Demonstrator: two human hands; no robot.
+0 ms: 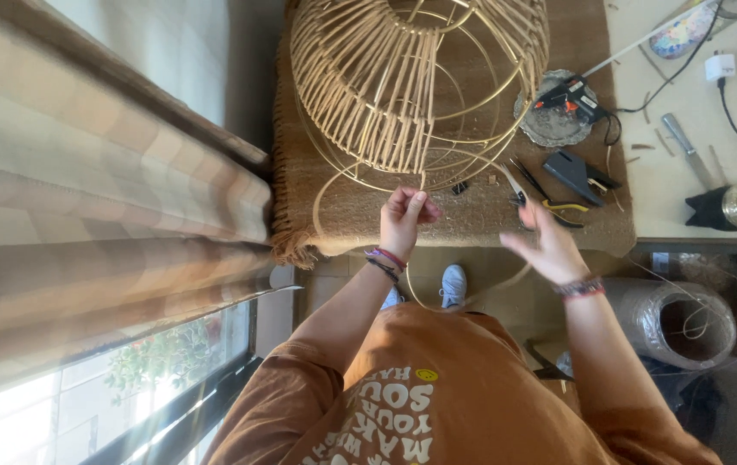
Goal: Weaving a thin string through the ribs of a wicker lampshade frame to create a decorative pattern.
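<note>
The left hand (404,217) pinches a rattan strand (424,178) at the near edge of the bench (472,215), its grip closed on it below the half-woven wire lampshade frame (411,77). The right hand (549,245) hovers open, fingers spread, just beside the pliers (549,202), near the glue gun (568,93)

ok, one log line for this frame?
left hand: pinches thin rattan strip | right hand: open, blurred | woven rattan-and-wire lampshade frame: on brown mat

Matt rattan lampshade (403,77), metal frame (480,103)
</note>
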